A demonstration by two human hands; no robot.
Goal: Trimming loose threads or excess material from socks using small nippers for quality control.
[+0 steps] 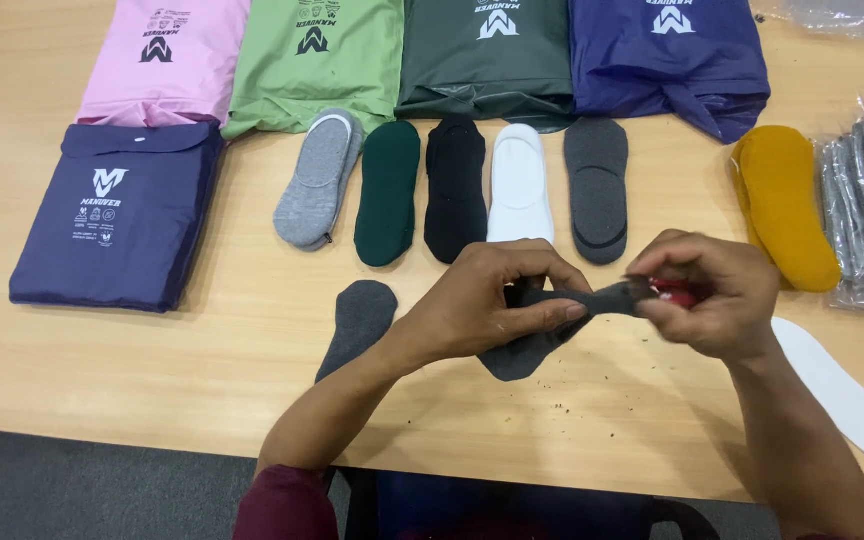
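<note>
Both hands work over the near edge of a wooden table. The left hand pinches the cuff of a dark grey sock, fingers closed on the fabric, and the sock's body hangs down to touch the tabletop. The right hand is closed on the sock's other end together with a small red item, too blurred to identify. The fabric runs taut between the 2 hands. A second dark grey sock lies flat just left of the left forearm. Behind, 5 low-cut socks lie in a row: grey, dark green, black, white and charcoal, with a mustard sock well apart at right. Coloured flat pouches line the far edge; a navy pouch lies at left, a white insert card at right. In my judgement, the work goes best with the fabric held stretched and both grips kept close to the red item
</note>
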